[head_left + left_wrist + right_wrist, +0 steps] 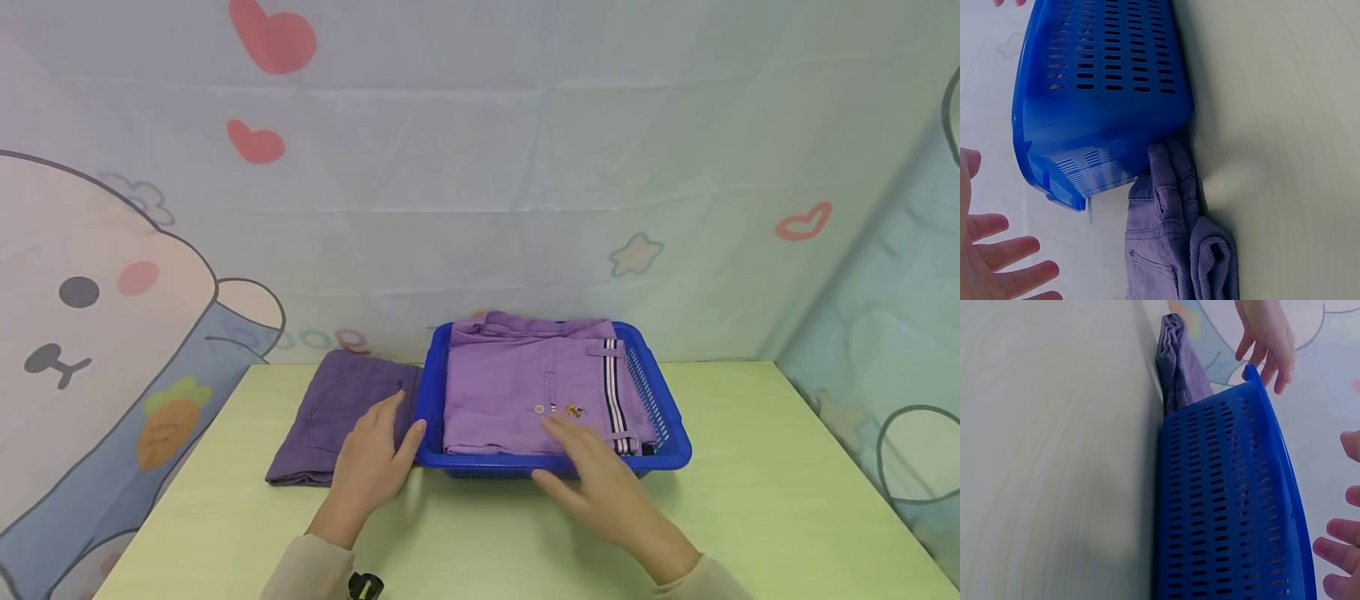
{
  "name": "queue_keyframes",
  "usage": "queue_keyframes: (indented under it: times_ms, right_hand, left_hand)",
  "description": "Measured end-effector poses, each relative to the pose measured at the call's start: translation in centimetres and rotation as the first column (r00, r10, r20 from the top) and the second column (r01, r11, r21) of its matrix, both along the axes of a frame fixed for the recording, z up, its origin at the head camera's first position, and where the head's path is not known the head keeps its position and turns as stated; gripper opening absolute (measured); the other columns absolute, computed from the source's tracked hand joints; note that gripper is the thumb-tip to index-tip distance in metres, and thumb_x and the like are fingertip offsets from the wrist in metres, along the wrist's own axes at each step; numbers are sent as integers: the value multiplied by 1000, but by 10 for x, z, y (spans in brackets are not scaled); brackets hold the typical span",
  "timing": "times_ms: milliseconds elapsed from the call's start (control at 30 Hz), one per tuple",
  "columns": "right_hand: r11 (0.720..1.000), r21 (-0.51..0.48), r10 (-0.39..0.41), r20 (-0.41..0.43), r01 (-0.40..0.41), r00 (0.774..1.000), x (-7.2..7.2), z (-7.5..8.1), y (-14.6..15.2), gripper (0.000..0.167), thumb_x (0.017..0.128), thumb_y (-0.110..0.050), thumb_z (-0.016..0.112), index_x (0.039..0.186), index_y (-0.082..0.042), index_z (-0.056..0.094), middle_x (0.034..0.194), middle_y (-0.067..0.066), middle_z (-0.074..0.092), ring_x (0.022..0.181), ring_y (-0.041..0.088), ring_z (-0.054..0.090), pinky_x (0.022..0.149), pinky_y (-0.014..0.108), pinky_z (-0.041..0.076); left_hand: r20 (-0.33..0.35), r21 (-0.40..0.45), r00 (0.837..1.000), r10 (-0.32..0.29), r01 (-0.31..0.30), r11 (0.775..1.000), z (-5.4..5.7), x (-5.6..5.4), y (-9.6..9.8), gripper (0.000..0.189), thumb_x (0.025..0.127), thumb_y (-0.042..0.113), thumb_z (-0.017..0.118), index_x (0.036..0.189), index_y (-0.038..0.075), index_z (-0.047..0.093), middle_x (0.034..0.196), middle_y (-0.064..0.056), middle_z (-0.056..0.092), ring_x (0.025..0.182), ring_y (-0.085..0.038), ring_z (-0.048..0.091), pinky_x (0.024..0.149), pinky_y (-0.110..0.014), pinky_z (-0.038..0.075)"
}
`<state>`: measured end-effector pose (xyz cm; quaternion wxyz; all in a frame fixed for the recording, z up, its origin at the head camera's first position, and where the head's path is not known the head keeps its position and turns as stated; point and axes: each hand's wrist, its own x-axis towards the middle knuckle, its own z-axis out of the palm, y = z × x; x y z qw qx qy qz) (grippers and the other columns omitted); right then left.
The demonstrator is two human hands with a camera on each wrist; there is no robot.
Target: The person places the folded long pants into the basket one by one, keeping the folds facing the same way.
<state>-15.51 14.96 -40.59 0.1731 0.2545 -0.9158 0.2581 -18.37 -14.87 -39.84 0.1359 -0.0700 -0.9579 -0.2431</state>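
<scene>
A blue plastic basket with slotted walls holds folded lilac trousers, which have a button, a small emblem and a striped side band. To its left lie folded dark purple trousers, their edge up against the basket wall. My left hand hovers over these darker trousers, thumb close by the basket's left rim, fingers spread and holding nothing. Over the basket's front rim is my right hand, its fingers loosely extended above the lilac trousers. The left wrist view also shows the left hand's fingers apart from the cloth.
The pale wooden table carries both the basket and the dark trousers. Behind it hangs a printed cloth backdrop with hearts and a cartoon bear, close to the basket's back. A dark wristband shows at the left sleeve.
</scene>
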Motion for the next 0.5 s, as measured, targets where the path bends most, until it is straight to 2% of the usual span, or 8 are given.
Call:
queue_keyframes:
  times_ms: [167, 500]
  right_hand:
    - [1000, -2, 17, -9, -17, 1000, 1, 1, -2, 61, 89, -42, 61, 141, -16, 44, 143, 6, 47, 131, 29, 45, 106, 48, 38]
    - [999, -4, 38, -20, -38, 999, 3, 2, -7, 59, 89, -41, 61, 140, -15, 46, 144, 4, 47, 130, 28, 46, 106, 46, 39]
  left_hand:
    - [0, 3, 1000, -1, 1, 1000, 0, 1, -1, 63, 97, 48, 42, 143, 4, 38, 141, -20, 45, 127, -41, 44, 101, -57, 38]
    - [16, 9, 1000, 6, -6, 1000, 1, 1, -2, 63, 97, 48, 41, 143, 5, 37, 142, -20, 43, 127, -41, 43, 101, -57, 38]
